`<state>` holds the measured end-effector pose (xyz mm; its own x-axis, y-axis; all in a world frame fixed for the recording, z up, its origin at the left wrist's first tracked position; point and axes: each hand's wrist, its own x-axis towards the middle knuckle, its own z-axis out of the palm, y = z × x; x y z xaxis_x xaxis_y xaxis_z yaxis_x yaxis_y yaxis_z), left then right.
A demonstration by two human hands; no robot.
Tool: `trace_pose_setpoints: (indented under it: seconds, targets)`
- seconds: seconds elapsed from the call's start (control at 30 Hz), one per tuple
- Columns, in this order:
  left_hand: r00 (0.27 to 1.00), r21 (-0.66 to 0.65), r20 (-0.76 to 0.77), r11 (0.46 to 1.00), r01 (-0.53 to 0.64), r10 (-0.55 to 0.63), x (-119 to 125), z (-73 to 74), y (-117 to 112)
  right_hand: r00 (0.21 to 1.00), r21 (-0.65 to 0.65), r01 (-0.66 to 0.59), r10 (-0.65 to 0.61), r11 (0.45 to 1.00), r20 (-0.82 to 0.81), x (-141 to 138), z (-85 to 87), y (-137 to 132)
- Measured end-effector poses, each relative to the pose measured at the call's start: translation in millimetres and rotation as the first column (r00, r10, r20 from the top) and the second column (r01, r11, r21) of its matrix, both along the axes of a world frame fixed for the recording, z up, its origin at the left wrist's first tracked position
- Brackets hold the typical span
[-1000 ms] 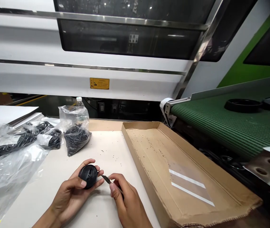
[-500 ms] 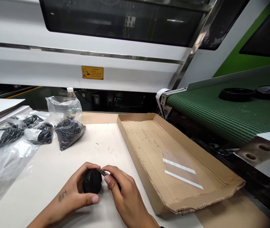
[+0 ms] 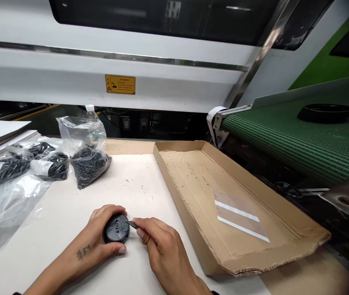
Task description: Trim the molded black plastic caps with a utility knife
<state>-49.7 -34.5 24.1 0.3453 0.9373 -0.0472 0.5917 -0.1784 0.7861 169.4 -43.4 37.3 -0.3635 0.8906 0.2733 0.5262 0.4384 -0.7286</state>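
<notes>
My left hand (image 3: 99, 235) is closed around a black round plastic part (image 3: 113, 233). Its flat face is turned up toward me and shows a row of small holes. My right hand (image 3: 162, 246) pinches a thin dark pointed tool (image 3: 132, 224), perhaps a small knife or tweezers. The tool's tip is at the right side of the part's face, and whether it touches cannot be made out. Most of the tool is hidden inside my fingers. Both hands are low over the white table surface (image 3: 125, 196).
A shallow cardboard tray (image 3: 189, 221) with dark specks and a clear striped sheet (image 3: 242, 215) lies to the right. Bags of black parts (image 3: 90, 166) stand at the left, a bottle (image 3: 90, 110) behind. A green conveyor (image 3: 284, 127) carries black round parts (image 3: 324, 112).
The round part has been tipped so that its holed face now shows. The tool tip has shifted onto that face's right side. The camera view has shifted slightly.
</notes>
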Motion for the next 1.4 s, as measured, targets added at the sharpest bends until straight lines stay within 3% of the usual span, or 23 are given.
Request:
trace_pose_setpoints:
  seconds: [0.13,0.27,0.6,0.73,0.87,1.07,1.4]
  targets:
    - [0.996,-0.124,0.056,0.989,0.076,-0.069,-4.9,5.1,1.4,0.997,0.023,-0.027,0.025,0.999,0.067,-0.9,-8.6,0.6]
    - [0.976,-0.119,0.037,0.968,0.219,-0.216,-13.7,10.8,3.8,0.996,0.006,-0.070,0.070,0.998,0.056,-0.9,-14.6,0.9]
    - [0.984,-0.012,-0.006,0.984,0.179,-0.180,-17.6,18.2,3.7,0.995,0.002,-0.099,0.099,0.995,0.000,-2.7,-16.2,1.0]
    - [0.992,-0.066,0.044,0.990,0.124,-0.121,-14.7,17.8,-0.1,0.996,-0.055,-0.084,0.081,0.995,-0.046,-3.6,-16.8,1.0]
    - [0.986,-0.088,0.073,0.984,0.154,-0.148,-14.3,13.8,-1.8,0.994,-0.092,-0.088,0.081,0.992,-0.079,-3.9,-18.3,1.3]
    - [0.986,-0.094,0.022,0.981,0.169,-0.168,-18.7,7.5,-2.5,0.997,-0.085,-0.072,0.069,0.994,-0.040,-5.4,-19.3,0.1]
    - [0.979,-0.081,0.118,0.981,0.174,-0.164,-10.4,7.9,0.3,0.999,-0.047,-0.051,0.051,0.998,-0.006,-7.3,-18.3,-2.1]
